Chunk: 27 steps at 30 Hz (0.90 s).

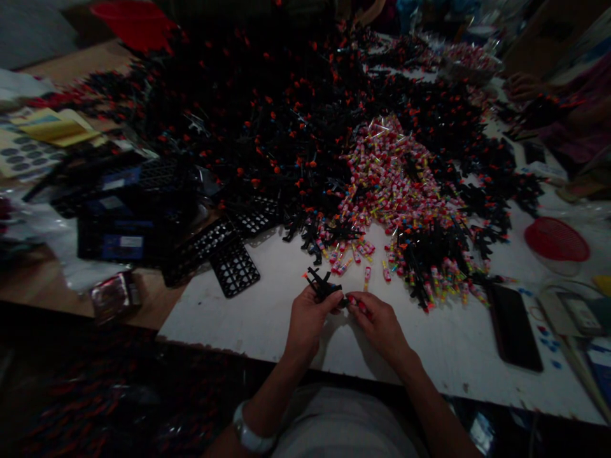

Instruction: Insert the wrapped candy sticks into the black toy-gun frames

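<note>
My left hand point(308, 318) is closed around a small black toy gun point(321, 284) with an orange tip. Close beside it, my right hand point(379, 321) pinches a small red piece point(361, 306) against the toy gun's near end; whether the two are joined I cannot tell. Just beyond my hands, a heap of small tubes with red caps and yellow ends point(396, 172) spreads over the white board point(229, 327). Behind and around these lies a large dark pile of black toy guns with orange tips point(267, 127).
Black perforated trays point(235, 268) lie to the left, near packs with blue labels point(123, 247). On the right are a dark phone point(514, 327), a red mesh basket point(557, 239) and small blue bits point(548, 343). A red tub point(136, 25) stands at the back left. Another person's hand point(525, 86) shows at far right.
</note>
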{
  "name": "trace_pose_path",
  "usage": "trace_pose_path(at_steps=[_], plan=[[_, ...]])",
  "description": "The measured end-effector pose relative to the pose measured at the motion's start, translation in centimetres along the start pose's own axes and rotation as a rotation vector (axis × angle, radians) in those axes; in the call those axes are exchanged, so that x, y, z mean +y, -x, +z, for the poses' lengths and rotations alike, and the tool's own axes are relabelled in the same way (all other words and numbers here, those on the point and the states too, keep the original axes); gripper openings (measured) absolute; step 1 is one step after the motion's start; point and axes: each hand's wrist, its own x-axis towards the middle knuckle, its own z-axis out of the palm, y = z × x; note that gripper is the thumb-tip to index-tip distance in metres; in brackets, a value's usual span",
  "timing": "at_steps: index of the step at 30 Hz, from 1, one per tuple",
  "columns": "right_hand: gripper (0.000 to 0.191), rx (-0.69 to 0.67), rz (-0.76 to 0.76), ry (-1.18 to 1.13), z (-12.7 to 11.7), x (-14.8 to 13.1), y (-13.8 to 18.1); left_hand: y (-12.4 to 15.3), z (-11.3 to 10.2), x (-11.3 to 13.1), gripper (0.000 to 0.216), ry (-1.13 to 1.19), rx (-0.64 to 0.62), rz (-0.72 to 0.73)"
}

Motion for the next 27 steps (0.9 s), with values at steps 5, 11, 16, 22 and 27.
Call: trace_pose_path(at_steps=[5,11,16,22,27], plan=[[0.025,0.08,-0.143,0.14,0.9,0.1,0.7,0.0,0.0,-0.5,0.026,0.008,0.022,0.019],[0.027,0.245,-0.201,0.389,2.8,-0.2,1.7,0.5,0.3,-0.9,0.028,0.064,0.072,-0.011],[0.026,0.271,-0.145,0.306,3.4,-1.1,1.5,0.7,1.0,-0.8,0.027,0.129,0.084,-0.022],[0.021,0.251,-0.188,0.389,1.1,-0.3,0.6,0.1,1.7,-0.2,0.027,-0.023,-0.04,0.041],[0.041,0.663,-0.165,0.626,-8.3,0.8,-0.3,-1.9,-0.1,1.8,0.03,-0.306,0.0,0.243]])
